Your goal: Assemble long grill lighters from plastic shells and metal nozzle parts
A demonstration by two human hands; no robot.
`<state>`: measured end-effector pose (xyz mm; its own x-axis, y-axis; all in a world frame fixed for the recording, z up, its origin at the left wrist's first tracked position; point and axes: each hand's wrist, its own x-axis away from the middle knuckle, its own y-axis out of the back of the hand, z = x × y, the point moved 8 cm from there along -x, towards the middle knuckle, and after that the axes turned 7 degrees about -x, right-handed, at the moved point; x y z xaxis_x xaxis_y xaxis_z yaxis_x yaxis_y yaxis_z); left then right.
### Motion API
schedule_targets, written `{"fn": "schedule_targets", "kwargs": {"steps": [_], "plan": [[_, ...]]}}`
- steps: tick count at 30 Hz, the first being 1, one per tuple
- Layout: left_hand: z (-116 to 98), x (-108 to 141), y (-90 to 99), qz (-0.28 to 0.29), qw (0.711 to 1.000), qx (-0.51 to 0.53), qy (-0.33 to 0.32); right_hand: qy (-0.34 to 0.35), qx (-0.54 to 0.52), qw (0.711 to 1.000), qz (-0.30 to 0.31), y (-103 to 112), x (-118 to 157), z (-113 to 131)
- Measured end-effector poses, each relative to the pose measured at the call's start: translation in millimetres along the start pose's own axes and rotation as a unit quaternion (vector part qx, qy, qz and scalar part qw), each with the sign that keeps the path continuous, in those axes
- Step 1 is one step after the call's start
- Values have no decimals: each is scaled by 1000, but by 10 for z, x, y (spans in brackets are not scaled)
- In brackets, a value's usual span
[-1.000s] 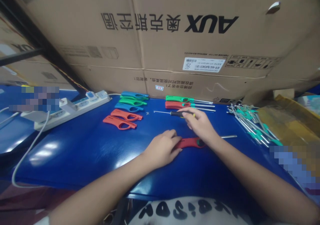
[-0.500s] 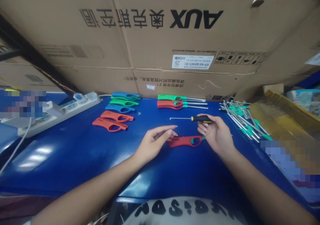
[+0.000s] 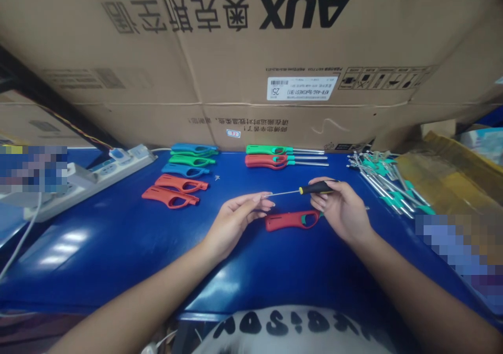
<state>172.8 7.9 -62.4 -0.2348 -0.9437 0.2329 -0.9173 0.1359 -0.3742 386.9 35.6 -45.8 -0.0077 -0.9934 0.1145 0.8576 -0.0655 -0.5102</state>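
A screwdriver point(image 3: 319, 187) with a black and yellow handle is held level in my right hand point(image 3: 342, 210), its thin shaft pointing left. The fingertips of my left hand point(image 3: 236, 220) are pinched at the tip of that shaft, so the tip itself is hidden. Just below the screwdriver, a red lighter body point(image 3: 286, 221) with a green trigger lies on the blue table point(image 3: 157, 260). My right hand covers its right end. Neither hand's grip is on the lighter body.
Orange, blue and green lighter shells point(image 3: 171, 197) lie at the left, beside a white power strip point(image 3: 94, 181). Lighters with metal tubes point(image 3: 271, 161) lie behind my hands. Tubes with green parts point(image 3: 387, 184) are piled at the right. A large cardboard box point(image 3: 220, 71) stands behind.
My left hand has moved from beside the red lighter body up to the screwdriver's tip, and its fingers have closed there. The shaft now tilts slightly, and the view has shifted a little.
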Motion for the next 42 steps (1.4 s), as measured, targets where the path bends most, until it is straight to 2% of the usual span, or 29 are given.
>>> {"fn": "schedule_targets", "kwargs": {"steps": [6, 11, 22, 30, 42], "plan": [[5, 13, 61, -37, 999, -36, -6, -9, -21, 1000, -1, -14, 17, -47], [28, 1, 85, -47, 998, -28, 9, -9, -23, 1000, 8, -15, 24, -53], [116, -46, 69, -21, 998, 41, 35, 17, -25, 1000, 0, -14, 26, 5], [126, -32, 64, -48, 993, 81, 78, 36, -1, 999, 8, -17, 32, 7], [139, -50, 38, -18, 996, 48, 76, 55, 18, 998, 20, -1, 55, 18]]}}
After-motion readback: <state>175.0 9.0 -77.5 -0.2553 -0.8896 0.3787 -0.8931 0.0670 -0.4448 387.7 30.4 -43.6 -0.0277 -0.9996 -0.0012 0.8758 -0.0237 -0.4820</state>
